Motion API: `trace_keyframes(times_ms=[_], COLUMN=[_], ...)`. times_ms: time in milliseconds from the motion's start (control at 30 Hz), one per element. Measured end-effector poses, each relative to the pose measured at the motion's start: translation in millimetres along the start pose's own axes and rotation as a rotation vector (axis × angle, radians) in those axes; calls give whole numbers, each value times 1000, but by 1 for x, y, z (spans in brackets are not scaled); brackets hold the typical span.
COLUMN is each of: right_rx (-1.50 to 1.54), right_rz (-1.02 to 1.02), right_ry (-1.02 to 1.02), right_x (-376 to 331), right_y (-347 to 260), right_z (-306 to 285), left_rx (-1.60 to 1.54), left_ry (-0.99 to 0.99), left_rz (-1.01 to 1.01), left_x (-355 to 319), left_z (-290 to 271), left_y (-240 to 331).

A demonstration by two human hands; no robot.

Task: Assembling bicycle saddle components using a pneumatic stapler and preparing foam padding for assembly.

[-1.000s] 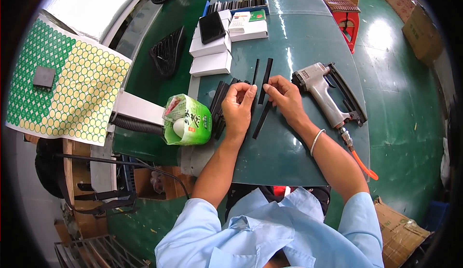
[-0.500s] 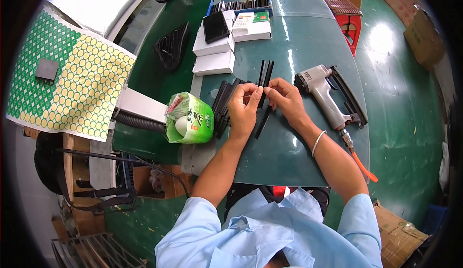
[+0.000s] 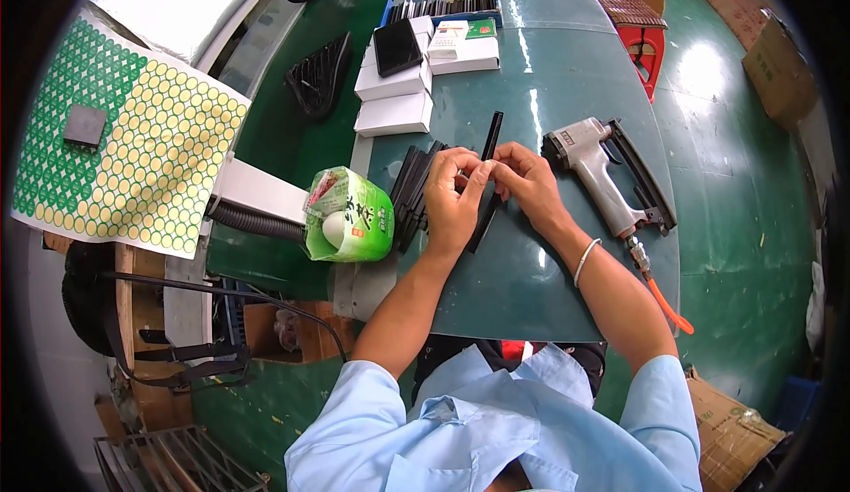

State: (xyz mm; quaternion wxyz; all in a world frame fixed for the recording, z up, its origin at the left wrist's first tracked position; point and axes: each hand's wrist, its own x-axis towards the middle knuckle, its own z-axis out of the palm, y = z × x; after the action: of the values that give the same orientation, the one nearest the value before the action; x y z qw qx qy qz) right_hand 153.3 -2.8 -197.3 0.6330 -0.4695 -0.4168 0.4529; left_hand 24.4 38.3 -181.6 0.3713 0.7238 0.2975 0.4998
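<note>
Two slim, straight, plastic-looking black strips (image 3: 494, 133), apart a second ago, now line up as one bar over the glossy dark-green tabletop (image 3: 540, 288), pinched by thumb and forefinger of the left hand (image 3: 451, 204) and right hand (image 3: 533, 193), fingertips meeting, seemingly making the pair a single workpiece.
</note>
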Motion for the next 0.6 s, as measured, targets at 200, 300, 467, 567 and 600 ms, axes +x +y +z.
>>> trace_keyframes(times_ms=[200,300,467,567,600], right_rx=[-5,9,-39,-34,-33], right_rz=[-14,-14,-7,-6,-6], right_ry=[-15,-11,15,19,22], right_x=[-1,-1,-1,-1,-1], right_y=[-4,-6,-8,-6,-5], right_z=[0,3,2,1,0], left_rx=[-31,-73,-134,-100,-75], left_ry=[-8,34,41,9,10], left_rz=[-66,-82,-37,-11,-15], left_x=[0,1,1,1,2], left_z=[0,-1,1,2,2], left_y=[1,-3,-2,-1,-1])
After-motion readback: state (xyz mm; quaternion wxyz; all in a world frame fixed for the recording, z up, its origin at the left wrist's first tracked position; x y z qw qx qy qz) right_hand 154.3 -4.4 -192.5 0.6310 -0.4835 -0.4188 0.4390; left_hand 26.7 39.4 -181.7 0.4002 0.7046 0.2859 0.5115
